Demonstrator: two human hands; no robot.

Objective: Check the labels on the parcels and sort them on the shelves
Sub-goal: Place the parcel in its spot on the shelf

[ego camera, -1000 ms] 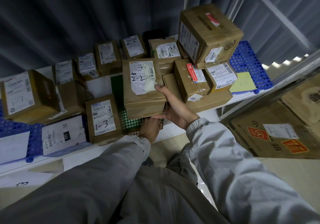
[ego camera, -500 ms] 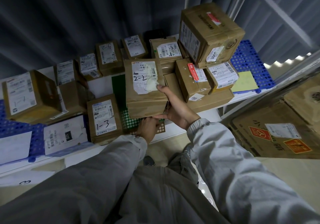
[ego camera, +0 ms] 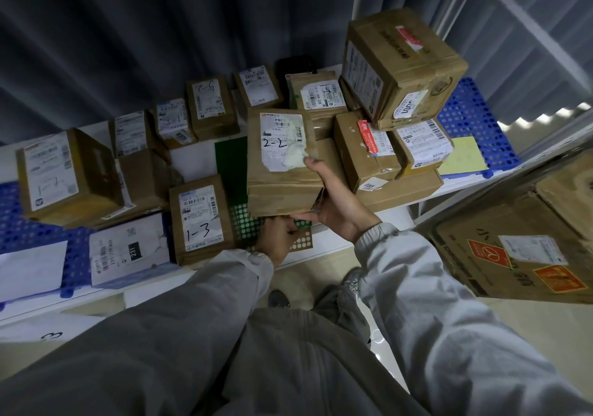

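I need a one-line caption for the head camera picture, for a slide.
Both hands hold a brown parcel marked "2-2" over a shelf crowded with labelled parcels.

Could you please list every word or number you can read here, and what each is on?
"2-2": handwritten on the label of the parcel held by both hands.
"PB0": printed at the top of that same label.
"1-3": handwritten on the brown box left of it.
"231": black tag on the white parcel.
"3": on the shelf edge.
All other print is too small or blurred to read.
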